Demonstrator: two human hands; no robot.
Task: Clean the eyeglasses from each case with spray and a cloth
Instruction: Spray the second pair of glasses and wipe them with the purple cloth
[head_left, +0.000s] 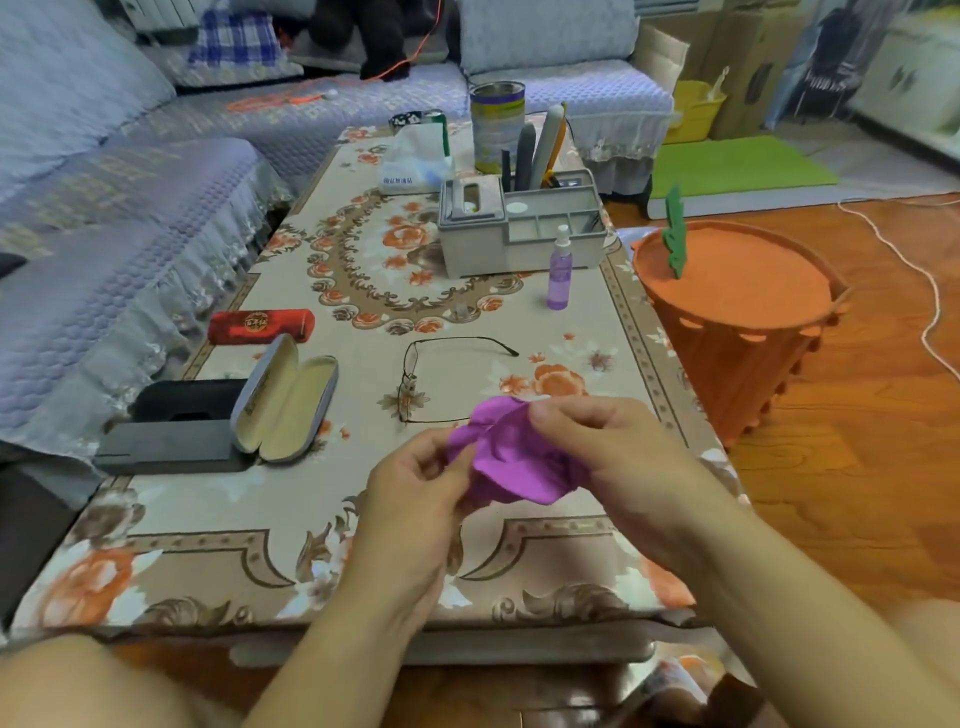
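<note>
Purple cloth (511, 457) pinched by both hands' fingers (441, 460) (crumpled), eyeglasses (447, 379) just beyond

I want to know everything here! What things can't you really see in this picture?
Head view only:
- Purple cloth: its middle is bunched, its edges covered by the left hand and right hand.
- Eyeglasses: the near arm runs behind the cloth; lenses too faint to judge clean or dirty.
- Red case: closed, so its contents are hidden.
- Spray bottle: label too small to read.
</note>
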